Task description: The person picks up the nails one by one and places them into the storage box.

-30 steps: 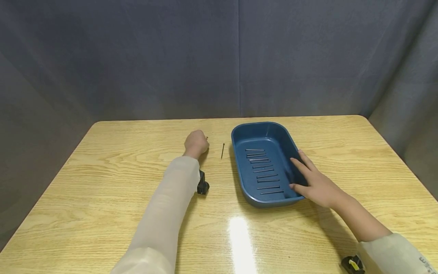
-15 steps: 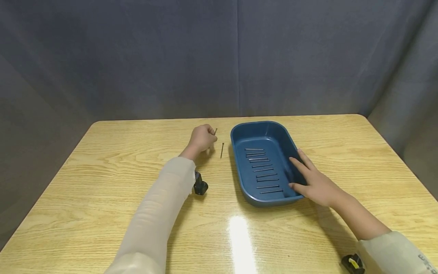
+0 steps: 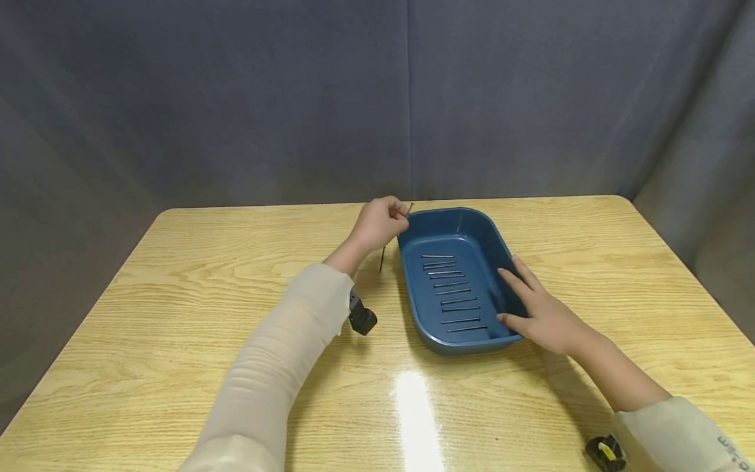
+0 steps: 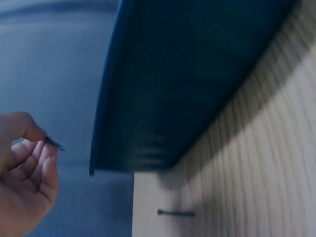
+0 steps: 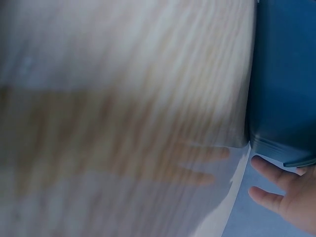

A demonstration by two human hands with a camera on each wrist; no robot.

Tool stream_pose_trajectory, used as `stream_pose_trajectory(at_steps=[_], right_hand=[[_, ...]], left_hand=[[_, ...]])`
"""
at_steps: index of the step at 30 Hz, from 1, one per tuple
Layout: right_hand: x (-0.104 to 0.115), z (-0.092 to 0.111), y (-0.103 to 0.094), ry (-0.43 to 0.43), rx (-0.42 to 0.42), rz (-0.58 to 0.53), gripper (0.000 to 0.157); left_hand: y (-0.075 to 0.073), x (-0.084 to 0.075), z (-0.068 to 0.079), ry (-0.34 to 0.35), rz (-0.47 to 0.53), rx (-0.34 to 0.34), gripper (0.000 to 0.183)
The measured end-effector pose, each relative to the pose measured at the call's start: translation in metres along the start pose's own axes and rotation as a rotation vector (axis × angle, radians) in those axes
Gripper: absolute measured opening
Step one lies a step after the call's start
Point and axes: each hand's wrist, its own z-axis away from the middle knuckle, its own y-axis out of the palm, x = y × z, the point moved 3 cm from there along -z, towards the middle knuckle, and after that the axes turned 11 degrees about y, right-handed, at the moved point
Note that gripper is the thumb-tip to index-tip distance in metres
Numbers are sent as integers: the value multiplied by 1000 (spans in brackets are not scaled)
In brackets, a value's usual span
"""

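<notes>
My left hand pinches a nail between thumb and fingertips at the far left corner of a blue plastic tub. The nail's head end points up past the fingers. Several dark nails lie in a column on the tub's floor, all roughly crosswise. One more nail lies on the table left of the tub, partly covered by my left hand in the head view. My right hand rests at the tub's right rim with its fingers spread and fairly straight.
The tub stands on a light wooden table, right of the middle. A dark grey curtain hangs behind the table's far edge. Small black cameras sit at the left wrist and the right wrist.
My left hand has lifted the nail from the table and carried it right, to the tub's far left corner. My right hand has stayed at the rim.
</notes>
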Motion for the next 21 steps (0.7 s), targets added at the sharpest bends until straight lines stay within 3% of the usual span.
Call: stream_pose_trajectory(at_steps=[9, 21], right_hand=[[3, 0, 1, -5, 3, 1, 69], [4, 0, 1, -10, -5, 15, 68]], left_hand=[[14, -11, -3, 67, -60, 80, 14], [34, -10, -12, 114, -131, 171, 13]])
